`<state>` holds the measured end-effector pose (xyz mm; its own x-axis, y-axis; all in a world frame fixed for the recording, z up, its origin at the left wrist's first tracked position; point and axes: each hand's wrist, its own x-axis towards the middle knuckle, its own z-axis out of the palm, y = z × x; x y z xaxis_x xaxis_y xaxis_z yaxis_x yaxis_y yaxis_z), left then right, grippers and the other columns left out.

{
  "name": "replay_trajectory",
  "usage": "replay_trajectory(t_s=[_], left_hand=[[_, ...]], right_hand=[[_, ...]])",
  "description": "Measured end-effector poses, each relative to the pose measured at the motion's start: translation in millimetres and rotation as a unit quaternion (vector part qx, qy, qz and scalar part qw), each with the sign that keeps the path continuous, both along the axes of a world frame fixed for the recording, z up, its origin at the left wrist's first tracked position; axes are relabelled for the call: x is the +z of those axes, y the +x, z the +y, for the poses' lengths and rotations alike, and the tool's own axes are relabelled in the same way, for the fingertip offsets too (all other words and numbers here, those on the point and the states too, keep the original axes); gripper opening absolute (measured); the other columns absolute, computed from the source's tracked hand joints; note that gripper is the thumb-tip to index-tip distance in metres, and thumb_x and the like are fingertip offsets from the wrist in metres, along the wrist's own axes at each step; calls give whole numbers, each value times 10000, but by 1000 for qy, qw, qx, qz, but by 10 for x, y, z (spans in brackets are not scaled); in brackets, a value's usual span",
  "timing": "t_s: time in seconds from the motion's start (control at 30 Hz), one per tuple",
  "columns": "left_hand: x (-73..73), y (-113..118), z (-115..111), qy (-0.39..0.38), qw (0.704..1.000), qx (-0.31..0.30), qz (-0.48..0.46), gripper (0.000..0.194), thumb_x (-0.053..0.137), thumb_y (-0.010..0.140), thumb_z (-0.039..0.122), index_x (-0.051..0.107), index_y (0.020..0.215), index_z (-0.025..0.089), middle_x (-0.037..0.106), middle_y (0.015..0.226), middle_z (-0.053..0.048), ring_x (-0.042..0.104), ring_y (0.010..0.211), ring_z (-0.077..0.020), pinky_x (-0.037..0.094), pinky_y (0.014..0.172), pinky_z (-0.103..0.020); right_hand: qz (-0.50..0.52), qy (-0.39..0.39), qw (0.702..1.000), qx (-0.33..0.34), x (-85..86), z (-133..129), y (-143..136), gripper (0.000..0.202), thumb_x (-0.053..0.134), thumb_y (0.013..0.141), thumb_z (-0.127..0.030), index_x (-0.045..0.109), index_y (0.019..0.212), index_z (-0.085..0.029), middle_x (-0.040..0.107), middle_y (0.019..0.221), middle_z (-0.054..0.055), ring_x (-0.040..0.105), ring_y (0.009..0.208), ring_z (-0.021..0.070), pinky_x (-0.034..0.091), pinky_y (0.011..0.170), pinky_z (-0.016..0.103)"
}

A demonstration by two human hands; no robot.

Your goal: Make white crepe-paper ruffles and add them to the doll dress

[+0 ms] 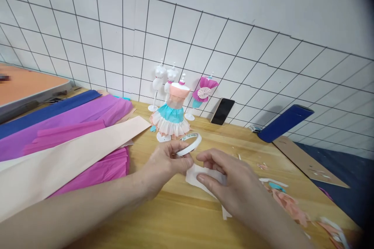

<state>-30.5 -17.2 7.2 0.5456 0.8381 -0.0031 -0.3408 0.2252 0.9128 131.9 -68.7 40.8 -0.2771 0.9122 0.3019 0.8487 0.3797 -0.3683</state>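
Observation:
My left hand (172, 159) is closed on a roll of white tape (190, 146), its thumb and fingers pinching the ring's near side. Just below that thumb, a strip of white crepe paper (197, 177) runs right, passing under my other hand. My right hand (224, 179) is over this strip with thumb and fingers curved and apart; whether it touches the paper I cannot tell. Beyond the tape stands a small white dress form (178, 103) in a peach top and a ruffled turquoise and white skirt.
Bare mini dress forms (159, 78) and one in a magenta outfit (204, 91) stand by the tiled wall. A phone (223, 111) and a blue cylinder (286, 122) lean there. Crepe paper sheets (87, 148) cover the left; scraps (289, 204) lie right.

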Motion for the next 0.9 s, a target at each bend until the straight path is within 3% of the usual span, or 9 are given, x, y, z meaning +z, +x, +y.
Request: replay_trajectory(t_s=[0.2, 0.37, 0.6, 0.8, 0.9], left_hand=[[27, -43, 48, 6, 999, -39, 16, 200, 695, 680, 269, 573, 725, 118, 606, 557, -4, 648, 550, -143, 482, 542, -223], [4, -31, 55, 15, 998, -44, 46, 290, 723, 658, 306, 584, 833, 122, 590, 450, 19, 580, 416, -109, 424, 434, -179], [41, -12, 15, 36, 988, 0, 147, 307, 766, 594, 288, 502, 691, 164, 481, 436, 98, 429, 297, -47, 287, 307, -146], [26, -52, 5, 79, 981, -6, 178, 269, 642, 759, 401, 549, 685, 160, 426, 321, 79, 399, 282, -57, 266, 327, -150], [4, -44, -1, 76, 984, -31, 158, 274, 694, 710, 405, 606, 768, 152, 453, 390, 84, 417, 307, -54, 297, 329, -155]], right_hand=[[-61, -34, 997, 20, 141, -12, 104, 161, 501, 814, -115, 521, 692, -219, 574, 610, -44, 534, 568, 127, 387, 520, 239], [-38, 8, 997, 63, 205, -45, 129, 192, 449, 856, -131, 571, 733, -215, 578, 628, -22, 523, 571, 125, 396, 521, 242], [-48, 8, 996, 77, 252, -85, 159, 227, 422, 872, -139, 569, 716, -211, 560, 608, -23, 504, 537, 118, 378, 499, 241], [-33, 21, 997, 72, 275, -75, 168, 216, 433, 861, -134, 551, 698, -213, 562, 606, -21, 506, 529, 116, 373, 479, 232], [-34, 27, 997, 64, 289, -60, 166, 209, 447, 846, -132, 551, 684, -213, 554, 587, -26, 491, 503, 113, 367, 461, 229]])
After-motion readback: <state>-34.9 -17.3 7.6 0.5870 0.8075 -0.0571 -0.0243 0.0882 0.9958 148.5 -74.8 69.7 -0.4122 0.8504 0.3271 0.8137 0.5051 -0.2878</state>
